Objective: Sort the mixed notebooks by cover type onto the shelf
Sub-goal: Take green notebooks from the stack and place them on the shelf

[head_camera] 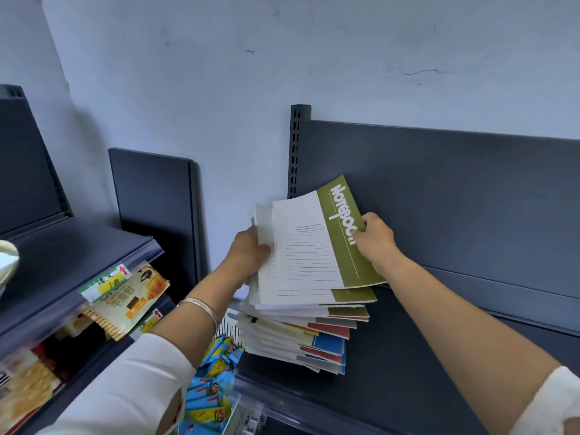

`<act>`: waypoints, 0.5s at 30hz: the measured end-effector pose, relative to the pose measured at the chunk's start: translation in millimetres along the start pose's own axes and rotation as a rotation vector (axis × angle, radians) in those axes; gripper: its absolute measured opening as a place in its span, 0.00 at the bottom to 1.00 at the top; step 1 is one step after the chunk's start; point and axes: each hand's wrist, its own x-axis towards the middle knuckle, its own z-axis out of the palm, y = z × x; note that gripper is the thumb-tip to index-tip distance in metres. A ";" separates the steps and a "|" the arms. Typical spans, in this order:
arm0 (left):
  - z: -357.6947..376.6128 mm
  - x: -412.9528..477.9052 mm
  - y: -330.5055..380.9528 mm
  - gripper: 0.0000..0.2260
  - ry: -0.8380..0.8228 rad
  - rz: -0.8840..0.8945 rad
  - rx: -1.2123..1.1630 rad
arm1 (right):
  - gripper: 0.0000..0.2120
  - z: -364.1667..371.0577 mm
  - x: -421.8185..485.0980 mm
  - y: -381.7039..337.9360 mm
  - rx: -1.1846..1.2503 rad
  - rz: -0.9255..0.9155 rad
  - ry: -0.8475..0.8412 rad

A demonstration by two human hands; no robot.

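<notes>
A tall stack of mixed notebooks (301,337) lies on the dark grey shelf (423,372), with green, red, blue and yellow cover strips showing at the edges. The top notebook (317,243) has a white lined cover with an olive green band reading "Notebook"; it is lifted and tilted up against the shelf's back panel. My right hand (375,240) pinches its green right edge. My left hand (251,252) grips the left edges of the upper notebooks, thumb on top of the pages.
To the right of the stack the shelf surface runs bare to the back panel (455,196). At the left stands another shelf unit (62,265) with snack packets (131,299). Below, a wire basket holds blue and yellow sachets (213,381). A loose grey panel (153,202) leans on the wall.
</notes>
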 end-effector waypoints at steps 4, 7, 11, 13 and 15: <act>1.7 4.7 -0.8 0.16 0.040 0.003 0.136 | 0.09 1.7 -5.4 1.4 -0.018 0.014 -0.006; 0.9 4.3 1.1 0.15 0.091 -0.054 0.107 | 0.08 4.3 -8.8 2.7 -0.016 0.039 -0.013; 1.3 1.3 1.8 0.13 0.210 -0.007 0.123 | 0.10 6.1 -12.0 3.1 0.040 0.058 -0.037; -0.3 -1.9 6.7 0.12 0.236 0.062 0.128 | 0.14 6.2 -14.0 3.4 0.157 0.064 -0.109; -3.8 -4.2 17.3 0.12 0.247 0.158 0.085 | 0.16 4.7 -16.0 3.7 0.295 0.072 -0.172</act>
